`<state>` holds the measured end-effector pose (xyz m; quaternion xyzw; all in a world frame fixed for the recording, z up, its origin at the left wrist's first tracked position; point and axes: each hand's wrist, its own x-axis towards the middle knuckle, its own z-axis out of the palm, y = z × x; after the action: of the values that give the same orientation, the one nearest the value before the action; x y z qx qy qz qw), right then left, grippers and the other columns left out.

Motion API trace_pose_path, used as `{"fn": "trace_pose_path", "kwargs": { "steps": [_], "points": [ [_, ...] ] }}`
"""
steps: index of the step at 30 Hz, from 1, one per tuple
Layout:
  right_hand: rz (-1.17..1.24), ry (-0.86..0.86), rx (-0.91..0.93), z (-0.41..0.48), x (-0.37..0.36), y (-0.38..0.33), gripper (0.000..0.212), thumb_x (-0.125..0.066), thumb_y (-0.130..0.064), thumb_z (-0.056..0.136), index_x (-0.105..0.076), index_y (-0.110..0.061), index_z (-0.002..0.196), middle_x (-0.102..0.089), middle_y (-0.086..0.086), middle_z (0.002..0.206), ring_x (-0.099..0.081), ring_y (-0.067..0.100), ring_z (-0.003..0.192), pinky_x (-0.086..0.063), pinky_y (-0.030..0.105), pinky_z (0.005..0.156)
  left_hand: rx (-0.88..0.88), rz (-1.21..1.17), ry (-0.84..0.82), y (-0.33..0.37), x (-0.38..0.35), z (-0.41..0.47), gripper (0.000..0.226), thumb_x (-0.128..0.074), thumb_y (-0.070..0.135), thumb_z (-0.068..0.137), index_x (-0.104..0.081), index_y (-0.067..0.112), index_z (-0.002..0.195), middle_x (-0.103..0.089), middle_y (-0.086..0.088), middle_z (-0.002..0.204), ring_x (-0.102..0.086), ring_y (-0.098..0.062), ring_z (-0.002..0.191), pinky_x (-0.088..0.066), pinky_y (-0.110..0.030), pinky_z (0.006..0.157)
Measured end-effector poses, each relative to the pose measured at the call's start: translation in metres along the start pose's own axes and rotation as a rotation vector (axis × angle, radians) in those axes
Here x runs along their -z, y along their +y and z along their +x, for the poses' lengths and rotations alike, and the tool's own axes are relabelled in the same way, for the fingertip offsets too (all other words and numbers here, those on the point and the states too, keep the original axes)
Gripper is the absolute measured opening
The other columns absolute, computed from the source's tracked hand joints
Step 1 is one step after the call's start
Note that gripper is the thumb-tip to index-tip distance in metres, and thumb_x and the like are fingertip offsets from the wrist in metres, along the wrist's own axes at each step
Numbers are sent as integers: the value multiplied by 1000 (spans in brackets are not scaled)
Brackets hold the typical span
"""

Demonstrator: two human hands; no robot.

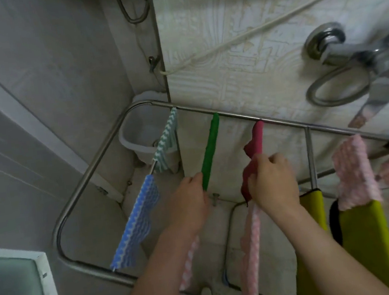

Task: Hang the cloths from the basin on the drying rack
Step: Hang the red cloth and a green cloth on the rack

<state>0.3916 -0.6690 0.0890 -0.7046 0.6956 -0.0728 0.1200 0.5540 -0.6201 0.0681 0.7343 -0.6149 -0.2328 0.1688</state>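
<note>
Both forearms reach over the drying rack (pixel 87 171). Left hand (pixel 187 197) pinches the near end of the green cloth (pixel 210 150) draped over a rail. Right hand (pixel 273 181) curls round the dark red cloth (pixel 256 139) on the next rail. A blue cloth (pixel 136 221) hangs further left, and a pink cloth (pixel 350 171) and a yellow cloth (pixel 367 243) hang to the right.

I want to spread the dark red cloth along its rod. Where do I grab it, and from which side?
Grip the dark red cloth at its bunched near end, where the right hand holds it, coming in from the near side and above. Its far end sits at the back rail and the slack folds hang nearest you, so pulling toward you should flatten it.
</note>
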Motion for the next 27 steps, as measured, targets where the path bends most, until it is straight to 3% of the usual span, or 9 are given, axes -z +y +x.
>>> {"fn": "trace_pose_path", "kwargs": {
  "steps": [7,13,18,21,24,26,27],
  "points": [
    [268,-51,-169,-10,-11,14,16,-54,-20,93,-52,-12,107,-66,11,95,-63,30,88,-40,29,63,-15,-66,52,-3,1,-7,45,-55,17,92,-48,20,137,-61,-12,121,-58,-27,107,-44,-30,87],
    [403,-95,-175,-33,2,23,17,-50,-26,95,-53,-17,108,-69,8,93,-66,27,87,-52,35,71,-12,12,75,0,-2,-14,49,-59,22,91,-46,17,138,-54,-13,129,-51,-30,114,-40,-35,93],
    [596,-38,-155,-63,33,50,17,-54,-23,94,-60,-18,109,-71,8,91,-66,23,86,-54,38,78,-102,-21,195,20,-10,-26,33,-63,10,86,-63,6,119,-60,-19,114,-54,-37,102,-44,-42,83],
    [759,-36,-156,-84,58,71,10,-55,-22,94,-63,-16,97,-71,6,77,-67,18,69,-55,40,73,-201,-155,179,50,-9,-42,20,-59,9,89,-69,6,107,-66,-12,99,-60,-25,86,-46,-30,71],
    [822,35,-137,-109,82,94,13,-55,-17,95,-65,-12,90,-67,5,69,-61,4,55,-51,25,60,-220,-333,116,83,-15,-61,21,-52,9,93,-69,14,105,-64,1,98,-56,-10,86,-38,-12,66],
    [871,74,-152,-128,95,107,15,-54,-14,95,-64,-13,84,-64,6,67,-59,4,52,-48,21,58,-262,-386,96,105,-22,-74,25,-50,4,92,-69,19,102,-63,3,99,-56,-11,89,-38,-15,69],
    [887,107,-167,-142,101,117,19,-54,-14,95,-63,-16,79,-64,6,66,-60,9,55,-49,26,61,-318,-396,87,121,-28,-83,28,-50,1,90,-69,21,97,-61,5,97,-57,-10,89,-38,-16,71]
  ]
}}
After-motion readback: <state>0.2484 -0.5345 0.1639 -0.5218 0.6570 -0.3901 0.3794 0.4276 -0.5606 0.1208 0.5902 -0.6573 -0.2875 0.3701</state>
